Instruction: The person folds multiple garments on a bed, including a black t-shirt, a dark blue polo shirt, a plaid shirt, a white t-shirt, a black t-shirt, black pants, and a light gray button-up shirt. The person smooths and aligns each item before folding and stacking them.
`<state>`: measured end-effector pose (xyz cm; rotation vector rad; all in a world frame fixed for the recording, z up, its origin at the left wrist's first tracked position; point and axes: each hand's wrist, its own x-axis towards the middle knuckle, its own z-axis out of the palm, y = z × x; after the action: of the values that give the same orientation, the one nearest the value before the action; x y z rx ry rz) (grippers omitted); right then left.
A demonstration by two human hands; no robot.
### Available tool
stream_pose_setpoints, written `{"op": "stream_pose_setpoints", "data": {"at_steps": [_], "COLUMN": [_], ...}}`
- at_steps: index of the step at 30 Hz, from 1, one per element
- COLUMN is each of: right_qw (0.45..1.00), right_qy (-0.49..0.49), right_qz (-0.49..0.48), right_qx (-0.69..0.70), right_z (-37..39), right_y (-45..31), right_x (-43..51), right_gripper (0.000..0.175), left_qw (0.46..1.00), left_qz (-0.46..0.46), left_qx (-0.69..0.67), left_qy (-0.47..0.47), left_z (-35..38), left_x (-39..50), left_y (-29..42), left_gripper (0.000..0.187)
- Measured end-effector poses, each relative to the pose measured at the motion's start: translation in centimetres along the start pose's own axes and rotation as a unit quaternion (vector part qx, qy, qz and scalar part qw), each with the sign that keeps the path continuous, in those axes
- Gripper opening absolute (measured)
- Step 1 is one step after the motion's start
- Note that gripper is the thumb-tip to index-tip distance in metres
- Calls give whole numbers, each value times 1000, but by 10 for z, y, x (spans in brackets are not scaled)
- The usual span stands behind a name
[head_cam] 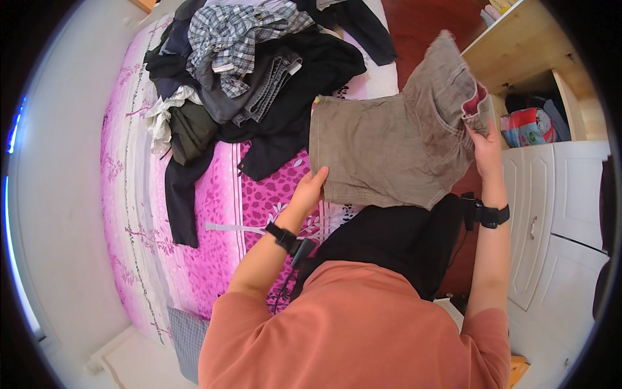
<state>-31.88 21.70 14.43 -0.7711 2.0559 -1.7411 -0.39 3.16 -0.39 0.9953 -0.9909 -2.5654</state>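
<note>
A pair of khaki-brown shorts is stretched between my hands, above my lap and the bed's edge. My left hand pinches the hem of one leg, thumb on top. At the waistband, where a red lining shows, my right hand grips the cloth. The other leg rises folded and tilted toward the far side. Left of the shorts, on the bed, lies a heap with a black garment, a grey plaid shirt, folded dark grey jeans and an olive garment.
The bed carries a pink and white patterned sheet. On the right stands a white cabinet with an open wooden compartment holding clothes and a colourful bag. A grey checked pillow lies at the lower left. Red-brown floor shows beyond.
</note>
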Motion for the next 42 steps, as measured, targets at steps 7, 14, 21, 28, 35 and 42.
{"op": "stream_pose_setpoints", "data": {"at_steps": [7, 14, 21, 28, 35, 42], "right_qw": [881, 785, 869, 899, 918, 895], "right_qy": [-336, -463, -285, -219, -168, -244], "right_qz": [-150, -135, -76, -33, 0, -180], "right_qx": [-296, -390, -397, -378, -358, -327], "right_z": [97, 116, 32, -33, -36, 27], "right_y": [-18, 15, -7, -5, -21, -59], "right_x": [-44, -68, -26, -40, -22, 0], "right_gripper": [61, 69, 51, 42, 37, 35], "left_qw": [986, 908, 384, 445, 466, 562], "left_qz": [-138, 200, 517, 324, 528, 782], "left_qx": [92, 341, 679, 740, 491, 62], "left_qy": [4, 140, 351, 387, 513, 264], "left_z": [-25, -39, -18, -14, -42, 10], "left_x": [-17, 14, 88, 98, -21, -141], "left_y": [9, 66, 251, 342, 430, 446], "left_gripper": [46, 41, 91, 50, 32, 28]}}
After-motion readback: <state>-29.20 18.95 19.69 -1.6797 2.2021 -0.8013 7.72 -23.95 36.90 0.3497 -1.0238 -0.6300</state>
